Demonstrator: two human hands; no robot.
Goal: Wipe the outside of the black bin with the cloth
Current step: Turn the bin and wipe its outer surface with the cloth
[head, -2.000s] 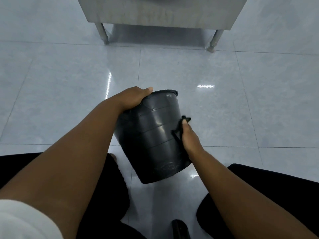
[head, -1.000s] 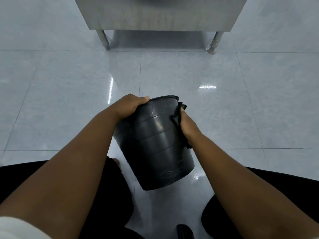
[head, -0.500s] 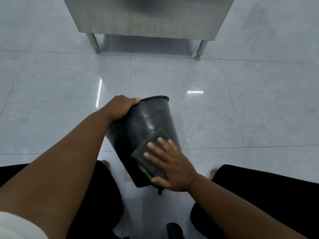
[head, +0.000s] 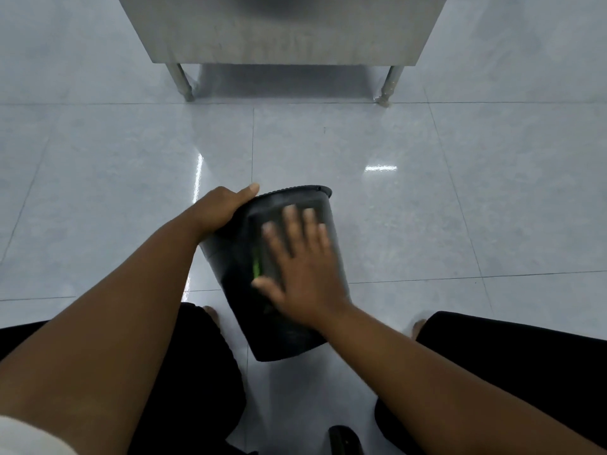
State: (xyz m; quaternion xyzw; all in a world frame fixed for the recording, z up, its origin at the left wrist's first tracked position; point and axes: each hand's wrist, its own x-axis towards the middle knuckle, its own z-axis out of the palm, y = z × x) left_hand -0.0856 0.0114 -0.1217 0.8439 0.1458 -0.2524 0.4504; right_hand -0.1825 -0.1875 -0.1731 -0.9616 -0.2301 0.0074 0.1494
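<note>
Bin count: one round black plastic bin (head: 230, 261), tilted, with its rim pointing away from the person and its base toward them. It lay between the two hands and over the gap between two knees in black trousers (head: 203, 372). Whether its base touched the floor could not be told.

Cloth count: one dark cloth with a bright green edge (head: 258, 257), spread flat on the bin's upper side wall directly under the right hand.

Hands: two, both bare.
- Left hand (head: 220, 208) gripped the bin at the left of the rim, with the fingers curled round the far side and the thumb lying along the rim's top.
- Right hand (head: 302, 277) lay flat with its fingers straight and spread, palm pressing the cloth onto the bin wall. It was motion-blurred, and the fingertips reached almost to the rim.

Surroundings:
- One pale grey glossy tiled floor (head: 460, 208) lay beneath and around both hands and carried two light reflections beyond them.
- One stainless steel table (head: 289, 31) stood well beyond both hands, with two legs showing.
- One white sleeve edge (head: 26, 435) showed at the left arm's near end.
- One small black object (head: 345, 441) lay on the floor nearer the person than the right hand. It could not be identified.
- Two bare feet were partly seen, one beside each knee.
</note>
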